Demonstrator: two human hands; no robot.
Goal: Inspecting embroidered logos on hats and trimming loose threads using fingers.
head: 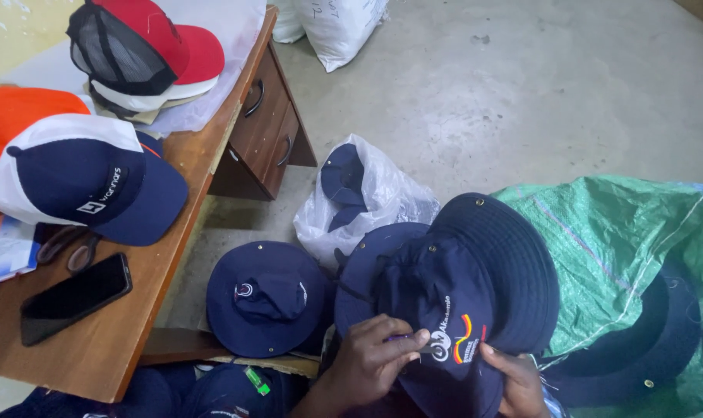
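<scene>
A navy bucket hat (437, 294) with an embroidered coloured emblem on its crown rests in my lap on top of another navy bucket hat (506, 248). My left hand (371, 360) pinches a small thin tool against the emblem, fingers closed on it. My right hand (514, 379) grips the hat's crown from the right, thumb next to the emblem. A third navy bucket hat (265, 298) lies flat to the left on a low wooden board.
A wooden desk (119, 333) at the left carries a black phone (74, 297), scissors (69, 248), a navy-and-white cap (88, 182) and a stack of red caps (146, 54). A clear plastic bag (367, 197) holds navy hats. A green tarp (630, 248) lies right. White sacks (332, 23) stand behind.
</scene>
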